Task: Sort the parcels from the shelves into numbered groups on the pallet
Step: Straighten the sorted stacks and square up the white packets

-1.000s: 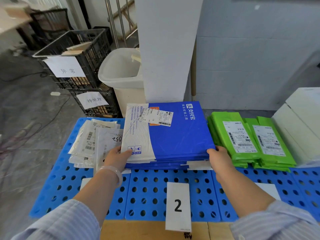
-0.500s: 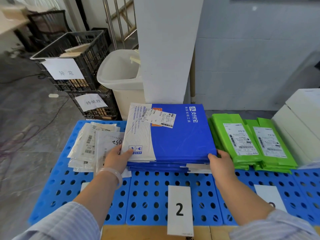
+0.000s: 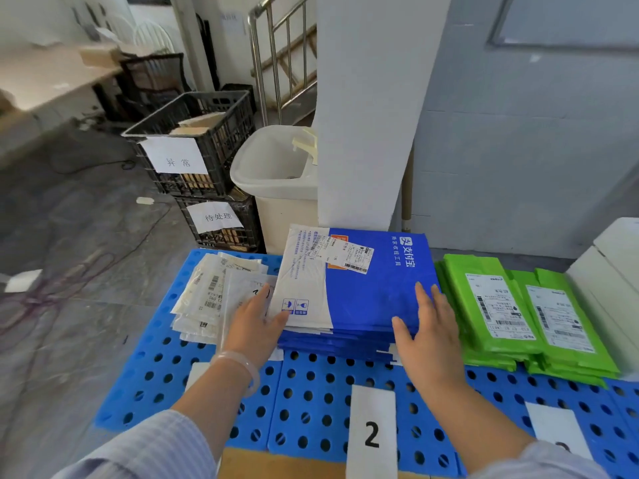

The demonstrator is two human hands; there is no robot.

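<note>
The stack of blue parcels (image 3: 375,299) is set on the blue pallet (image 3: 311,406), behind the card marked 2 (image 3: 371,433), between the white parcels (image 3: 211,299) and the green parcels (image 3: 498,305). The left hand (image 3: 254,324) is laid at its left edge and the right hand (image 3: 430,335) flat on top. Each grip is wide, and nothing is held. The edges should be pushed even, gently. Brown card pieces are kept in the top black crate (image 3: 221,133).
</note>
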